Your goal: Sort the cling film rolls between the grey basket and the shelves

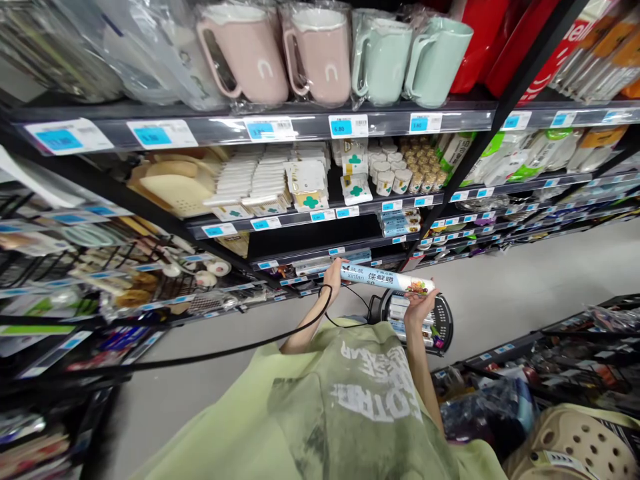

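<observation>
A long blue-and-white roll of cling film (383, 279) with a food picture at one end lies across both hands, tilted slightly down to the right. My left hand (333, 280) is closed around its left end. At the right end, my right hand (420, 308) grips it near the food picture. Below my right hand stands a black basket (447, 320) holding several similar rolls. Similar blue rolls (400, 222) lie stacked on the shelf ahead, with more packs (333, 261) on the level beneath.
A dark cable (225, 348) runs across from the left and loops by my left wrist. Shelving (345, 239) fills the front; pink mugs (260, 57) and green mugs (435, 63) stand on top. At lower right, a beige clog (575, 443) sits beside bagged goods. Grey floor (505, 287) runs along the aisle.
</observation>
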A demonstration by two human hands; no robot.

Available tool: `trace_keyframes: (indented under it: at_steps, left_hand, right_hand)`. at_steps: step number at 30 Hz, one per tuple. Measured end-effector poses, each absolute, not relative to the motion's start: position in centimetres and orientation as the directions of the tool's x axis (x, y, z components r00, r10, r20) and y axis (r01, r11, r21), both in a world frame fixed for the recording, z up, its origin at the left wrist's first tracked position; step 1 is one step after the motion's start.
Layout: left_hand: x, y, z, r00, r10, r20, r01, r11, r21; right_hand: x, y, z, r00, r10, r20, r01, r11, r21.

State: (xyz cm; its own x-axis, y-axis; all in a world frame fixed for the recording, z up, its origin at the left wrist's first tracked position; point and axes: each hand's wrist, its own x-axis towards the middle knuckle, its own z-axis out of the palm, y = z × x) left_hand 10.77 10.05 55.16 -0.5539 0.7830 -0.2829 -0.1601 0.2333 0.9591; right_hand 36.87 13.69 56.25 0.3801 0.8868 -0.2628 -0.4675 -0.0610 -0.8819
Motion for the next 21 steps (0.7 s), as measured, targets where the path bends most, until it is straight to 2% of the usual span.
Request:
trace_keyframes:
  at_steps: [10, 18, 21]
  left_hand:
    - [11.6, 9.8, 55.0, -0.560, 0.772, -0.299, -0.174, 0.243, 0.954]
    - [11.2, 9.9, 55.3, -0.535, 0.773, -0.342, -0.232, 0.255, 0.939]
    - [10.5, 10.1, 55.2, -0.521, 0.765, -0.378, -0.261, 0.279, 0.924]
  right_hand:
    - [37.2, 13.3, 56.7, 0.372, 0.881, -0.291, -0.485, -0.083, -0.871]
    - [37.5, 13.5, 56.2, 0.365, 0.900, -0.238, -0.392, -0.084, -0.916]
    - [37.7, 13.8, 55.5, 0.333, 0.903, -0.272, -0.367, -0.142, -0.919]
